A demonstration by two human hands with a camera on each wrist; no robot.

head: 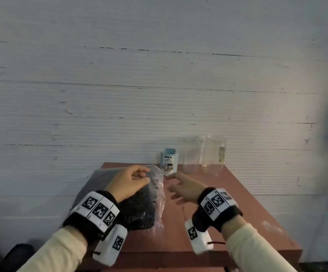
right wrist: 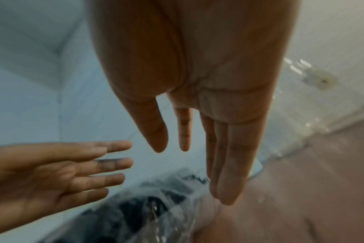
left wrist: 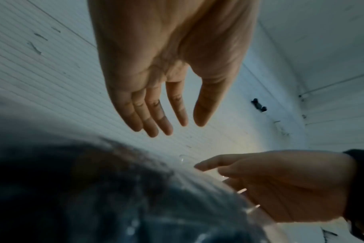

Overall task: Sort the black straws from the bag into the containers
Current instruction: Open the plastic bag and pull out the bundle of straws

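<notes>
A clear plastic bag (head: 139,207) stuffed with black straws lies on the left half of the red-brown table (head: 227,195); it also fills the bottom of the left wrist view as the bag (left wrist: 114,197) and shows as the bag (right wrist: 148,207) in the right wrist view. My left hand (head: 133,177) hovers over the bag's far end, fingers relaxed, holding nothing. My right hand (head: 176,183) floats just right of the bag with fingers spread and straight. Two clear jars (head: 192,156) (head: 215,156) and a small labelled cup (head: 169,160) stand at the table's far edge.
A grey-white ribbed wall (head: 159,75) rises directly behind the table. The table's right half (head: 257,213) is bare wood. A dark object (head: 20,256) sits low at the left, off the table.
</notes>
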